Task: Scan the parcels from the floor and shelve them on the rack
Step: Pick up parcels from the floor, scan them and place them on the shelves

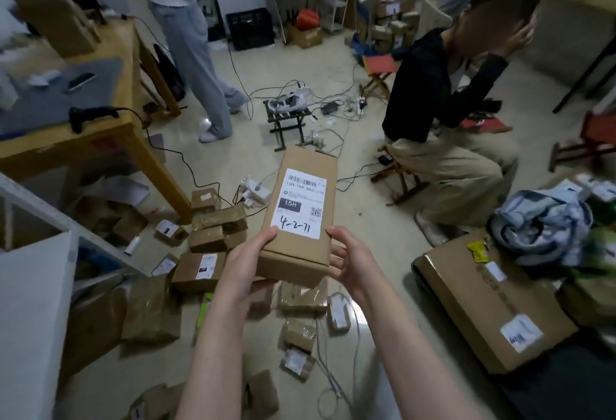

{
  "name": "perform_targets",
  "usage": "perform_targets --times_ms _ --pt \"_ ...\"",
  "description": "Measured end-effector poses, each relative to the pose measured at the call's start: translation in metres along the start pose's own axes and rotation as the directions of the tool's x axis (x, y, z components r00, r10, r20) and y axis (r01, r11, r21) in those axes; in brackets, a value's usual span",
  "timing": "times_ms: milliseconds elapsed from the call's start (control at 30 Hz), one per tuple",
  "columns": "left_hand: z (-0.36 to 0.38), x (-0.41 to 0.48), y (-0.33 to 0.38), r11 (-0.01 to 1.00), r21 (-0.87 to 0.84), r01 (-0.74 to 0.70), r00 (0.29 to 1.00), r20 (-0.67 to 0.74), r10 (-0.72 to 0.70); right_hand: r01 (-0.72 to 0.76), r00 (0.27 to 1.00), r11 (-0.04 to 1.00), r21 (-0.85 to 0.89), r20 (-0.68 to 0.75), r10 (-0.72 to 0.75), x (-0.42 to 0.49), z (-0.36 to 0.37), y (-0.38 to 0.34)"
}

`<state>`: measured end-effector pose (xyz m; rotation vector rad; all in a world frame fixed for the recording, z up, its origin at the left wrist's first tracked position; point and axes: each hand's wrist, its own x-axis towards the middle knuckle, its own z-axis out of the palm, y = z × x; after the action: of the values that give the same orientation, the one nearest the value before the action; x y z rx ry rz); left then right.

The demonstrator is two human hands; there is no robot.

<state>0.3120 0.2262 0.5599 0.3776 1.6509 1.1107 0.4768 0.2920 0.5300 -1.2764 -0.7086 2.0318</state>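
Table (pixel 83 146) far left, big carton (pixel 493 306) on floor at right, loose parcels (pixel 203 269) between. Long box (pixel 300 219) held mid-air over them, label (pixel 303 203) up. Near-left corner gripped by left hand (pixel 246 263), near-right by right hand (pixel 350 259), thumbs on top. Corded scanner (pixel 88 116) lies on table.

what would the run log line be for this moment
box: held, label up, marked 4-2-71 | left hand: grips near end | right hand: grips near end | scanner: on table | floor parcels: several
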Motion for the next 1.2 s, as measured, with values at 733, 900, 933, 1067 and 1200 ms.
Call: perform_targets --times_ms 733,900,933,1067,1200 --pt "0.248 0.112 0.143 0.987 -0.163 -0.003 0.986 -0.166 -0.024 -0.016 0.970 0.965 -0.261 0.231 0.079 0.151 -0.138 -0.294" --pt "0.270 0.154 0.174 0.992 -0.118 -0.043 0.992 -0.126 0.028 -0.006 0.972 0.973 -0.232 0.228 0.060 0.194 -0.148 -0.328" --pt "0.274 0.163 0.180 0.993 -0.108 -0.042 0.993 -0.115 0.030 -0.010 0.972 0.975 -0.220 0.228 0.061 0.205 -0.148 -0.333" --pt "0.272 0.208 0.201 0.991 -0.133 -0.024 0.992 -0.127 0.007 -0.068 0.962 0.969 -0.237 0.244 0.127 0.254 -0.131 -0.347" --pt "0.242 0.257 0.224 0.982 -0.188 -0.014 0.978 -0.209 -0.026 -0.117 0.945 0.954 -0.277 0.265 0.193 0.310 -0.083 -0.359"
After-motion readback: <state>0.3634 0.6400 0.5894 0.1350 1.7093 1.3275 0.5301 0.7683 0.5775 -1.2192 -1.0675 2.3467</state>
